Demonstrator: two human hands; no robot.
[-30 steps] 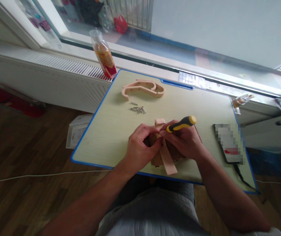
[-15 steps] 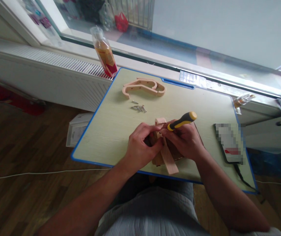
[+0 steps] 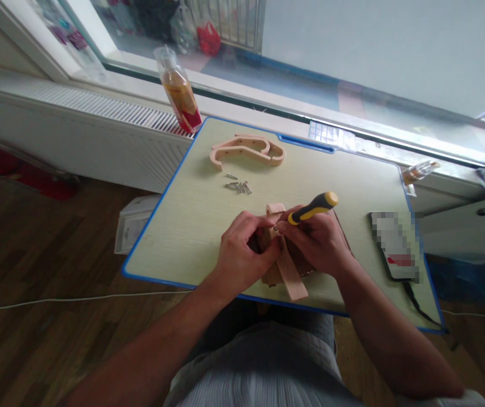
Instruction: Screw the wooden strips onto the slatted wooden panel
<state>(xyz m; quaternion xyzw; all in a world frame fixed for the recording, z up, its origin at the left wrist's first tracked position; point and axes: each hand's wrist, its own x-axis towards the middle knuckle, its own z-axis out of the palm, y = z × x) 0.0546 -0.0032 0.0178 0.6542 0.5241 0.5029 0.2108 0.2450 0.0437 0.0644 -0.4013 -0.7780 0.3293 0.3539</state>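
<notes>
On the left, a drink bottle point(image 3: 178, 93) is standing on the radiator point(image 3: 124, 116), just off the corner of the desk point(image 3: 174, 243). The desk's blue edge point(image 3: 156, 209) is running down this side, and a broad stretch of desktop is lying between it and the left hand. Two curved wooden hooks point(image 3: 246, 149) are resting near the far edge, and a small pile of screws point(image 3: 239, 187) is lying nearer, probably to be in reach without crowding the work.

The left hand point(image 3: 246, 243) is pinching a third wooden hook point(image 3: 291, 274) between its fingers, presumably to steady it. That hook is lying across a brown block point(image 3: 299, 254), its straight end pointing at the near edge and stopping close to it, so I'm seeing little room on that side. The right hand's fingers are gripping a yellow-and-black screwdriver point(image 3: 314, 207), low on the handle, likely for fine control; its tip is hiding among the fingers of the right hand point(image 3: 321, 237). Farther right, a phone point(image 3: 395, 246) is lying along the right edge, its cable point(image 3: 416, 305) trailing toward the corner, well apart from the screwdriver.
</notes>
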